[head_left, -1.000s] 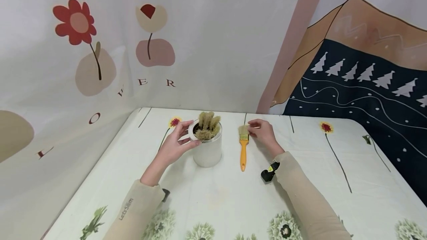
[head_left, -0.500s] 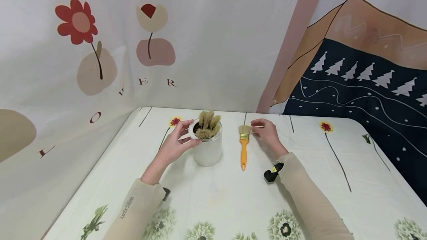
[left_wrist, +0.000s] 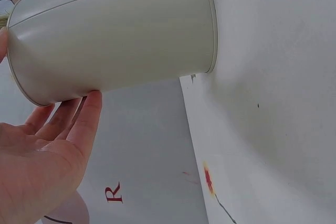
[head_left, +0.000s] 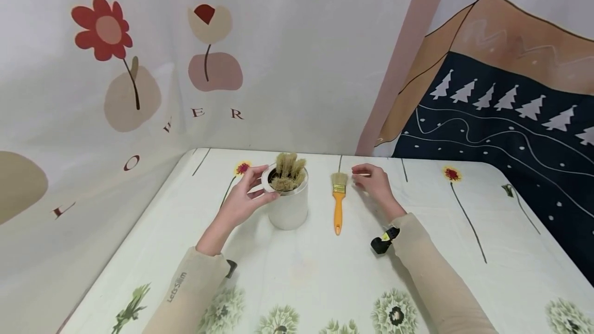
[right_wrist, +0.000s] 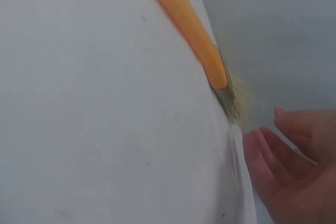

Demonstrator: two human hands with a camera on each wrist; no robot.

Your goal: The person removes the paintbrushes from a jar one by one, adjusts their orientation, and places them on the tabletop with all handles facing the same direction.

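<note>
A white cylindrical pot stands upright on the table, with fuzzy tan-green tufts rising from its dark inside. My left hand holds it from the left, the thumb at the near side of the rim and the fingers round the far side. In the left wrist view the fingertips press against the pot's smooth wall. To its right lies a paintbrush with an orange handle, bristles pointing away from me. Just right of the bristles is my right hand, fingers loosely bent, holding nothing and apart from the brush.
The table wears a white cloth printed with flowers. A pale curtain hangs right behind its far edge, and a dark cloth with trees at the right. A black wrist camera sits under the right sleeve.
My right hand has drawn a little to the right, away from the brush's bristles. The left hand, the pot and the brush stay where they were.
</note>
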